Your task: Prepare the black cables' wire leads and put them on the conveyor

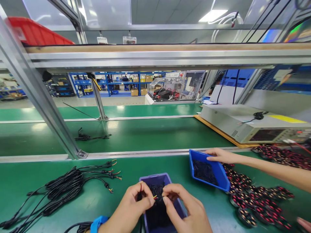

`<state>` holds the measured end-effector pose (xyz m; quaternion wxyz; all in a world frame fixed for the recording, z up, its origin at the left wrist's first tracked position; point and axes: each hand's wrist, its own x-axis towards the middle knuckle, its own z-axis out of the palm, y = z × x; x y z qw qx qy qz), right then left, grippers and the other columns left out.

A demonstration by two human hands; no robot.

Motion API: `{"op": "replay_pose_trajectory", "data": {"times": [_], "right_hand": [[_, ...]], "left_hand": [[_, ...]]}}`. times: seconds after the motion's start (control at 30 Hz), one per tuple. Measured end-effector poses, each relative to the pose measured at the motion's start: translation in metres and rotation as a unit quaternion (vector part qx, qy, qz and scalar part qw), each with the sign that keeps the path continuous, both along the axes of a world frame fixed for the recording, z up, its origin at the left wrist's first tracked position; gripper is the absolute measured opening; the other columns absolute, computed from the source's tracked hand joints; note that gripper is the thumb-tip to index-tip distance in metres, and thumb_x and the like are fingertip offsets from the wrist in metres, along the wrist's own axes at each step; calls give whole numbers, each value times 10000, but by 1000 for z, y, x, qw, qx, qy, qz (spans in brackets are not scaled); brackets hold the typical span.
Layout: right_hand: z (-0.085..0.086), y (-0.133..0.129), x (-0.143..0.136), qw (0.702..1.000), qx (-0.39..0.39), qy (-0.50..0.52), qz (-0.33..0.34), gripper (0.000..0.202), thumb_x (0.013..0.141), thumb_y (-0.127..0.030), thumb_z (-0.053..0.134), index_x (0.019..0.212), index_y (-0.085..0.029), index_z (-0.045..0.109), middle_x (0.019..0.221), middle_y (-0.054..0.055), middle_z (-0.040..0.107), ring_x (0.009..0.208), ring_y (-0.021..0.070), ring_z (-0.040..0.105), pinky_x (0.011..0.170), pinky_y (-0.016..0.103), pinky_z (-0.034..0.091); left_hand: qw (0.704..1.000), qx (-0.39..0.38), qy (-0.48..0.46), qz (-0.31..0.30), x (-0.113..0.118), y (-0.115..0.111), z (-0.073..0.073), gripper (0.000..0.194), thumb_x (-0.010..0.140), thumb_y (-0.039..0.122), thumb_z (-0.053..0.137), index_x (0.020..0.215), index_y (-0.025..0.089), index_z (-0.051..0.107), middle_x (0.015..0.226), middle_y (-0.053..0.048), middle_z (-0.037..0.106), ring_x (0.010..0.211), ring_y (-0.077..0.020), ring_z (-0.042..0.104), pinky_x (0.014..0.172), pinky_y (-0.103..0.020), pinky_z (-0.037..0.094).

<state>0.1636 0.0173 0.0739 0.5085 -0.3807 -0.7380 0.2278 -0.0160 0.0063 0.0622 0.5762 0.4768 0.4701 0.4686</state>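
Over a purple-blue bin (154, 176) of small black parts (157, 216), my two hands meet close together. My left hand (136, 202) pinches the end of a black cable, whose yellow and red wire tips (155, 197) stick out between thumb and finger. Thumb and fingers of my right hand (183, 204) are pressed together just right of those tips; what they hold, if anything, is hidden. A blue band (98, 223) is around my left wrist, beside a coiled black cable (81, 227).
Black cables (66, 184) with bare coloured ends lie at left. A co-worker's hand (221, 156) grips a blue bin (222, 176) of black parts. Round parts with red and black wires (259, 202) spread at right. A metal post (46, 94) and grey instrument (247, 124) stand behind.
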Motion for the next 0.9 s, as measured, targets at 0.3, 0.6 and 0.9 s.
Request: {"op": "replay_pose_trajectory", "data": {"times": [0.3,0.6,0.9], "right_hand": [[-4,6,6,993,42,-91,64,287,921,-75,516,1061,-259,686,926,18,741,822,178,717,746,235,562],[-7,1,2,1000,16,-9,25,185,980,-145,567,1088,-276,640,867,-18,714,731,144,705,714,198,562],[-2,1,5,995,95,-32,17,183,969,-79,553,1024,-247,601,867,-2,676,713,141,650,697,228,547]], "left_hand": [[999,29,40,3,-3,1,6,146,746,305,641,686,188,579,673,29,534,660,-153,431,643,-271,329],[998,19,59,-29,1,-3,13,199,715,364,638,644,198,552,651,21,511,677,-170,435,672,-289,340],[999,-27,28,-24,1,-2,20,192,700,364,643,653,207,542,588,68,390,585,-131,315,577,-254,322]]}}
